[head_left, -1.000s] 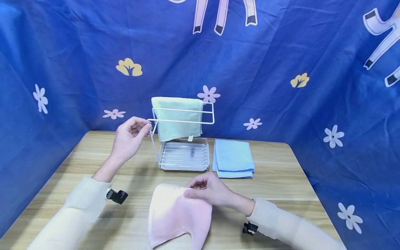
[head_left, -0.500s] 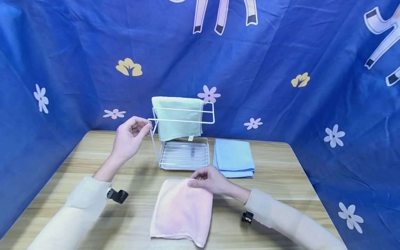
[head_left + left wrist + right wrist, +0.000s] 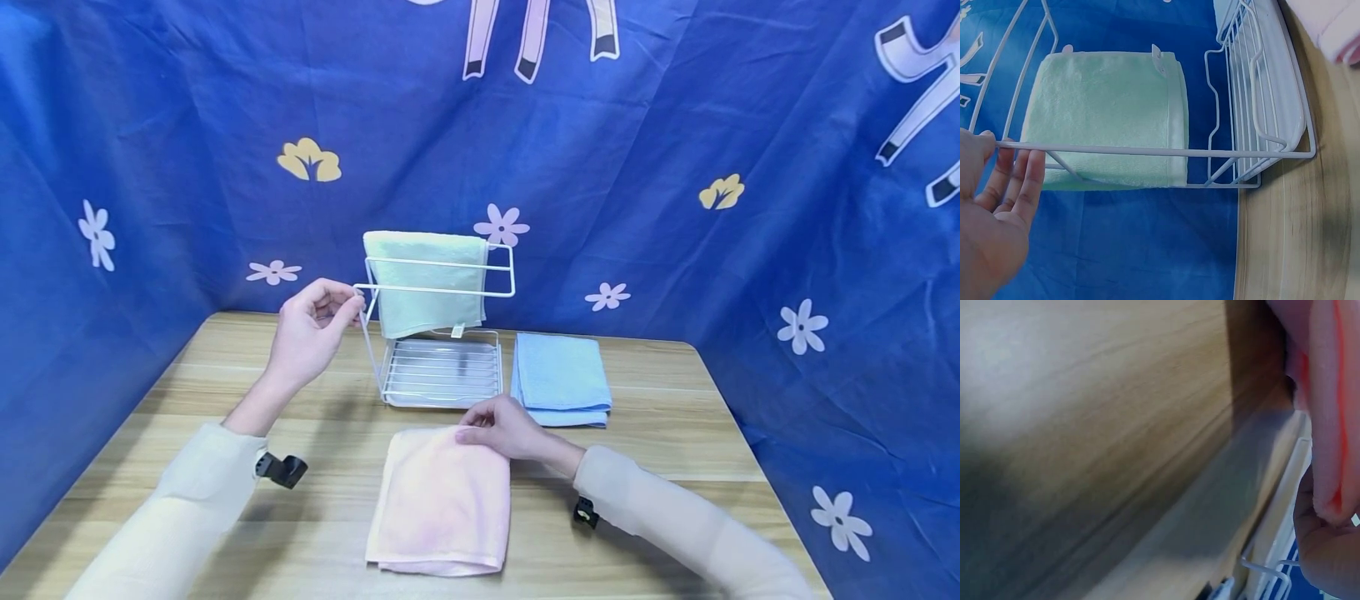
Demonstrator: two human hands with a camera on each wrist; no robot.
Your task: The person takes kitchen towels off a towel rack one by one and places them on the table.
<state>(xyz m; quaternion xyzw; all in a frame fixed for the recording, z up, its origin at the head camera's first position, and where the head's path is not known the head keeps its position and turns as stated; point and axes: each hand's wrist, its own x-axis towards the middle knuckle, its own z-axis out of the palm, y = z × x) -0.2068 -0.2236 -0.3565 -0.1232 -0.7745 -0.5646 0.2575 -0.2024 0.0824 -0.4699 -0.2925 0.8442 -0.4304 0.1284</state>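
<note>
At the upper left corner of a white wire rack [image 3: 442, 292], my left hand [image 3: 306, 337] pinches the frame between thumb and fingers; the left wrist view shows the fingers [image 3: 1027, 181] against the rod. A folded mint-green towel [image 3: 427, 287] hangs over the rack's rear bar, its small tag at the lower edge. My right hand [image 3: 506, 429] pinches the top edge of a folded pink towel [image 3: 446, 504], which hangs down toward me in front of the rack. The right wrist view shows the pink towel's layered edge [image 3: 1335, 425] between thumb and fingers.
Beneath the rack's bars sits a white tray [image 3: 442, 392] with a wire grid. A folded light-blue towel [image 3: 564, 375] lies on the wooden table [image 3: 675, 450], just right of the rack. A blue printed curtain [image 3: 420, 150] encloses the back and sides.
My right hand has moved slightly forward with the pink towel, which has swung from a bent, uneven shape to a flatter hanging one. My left hand stays on the rack.
</note>
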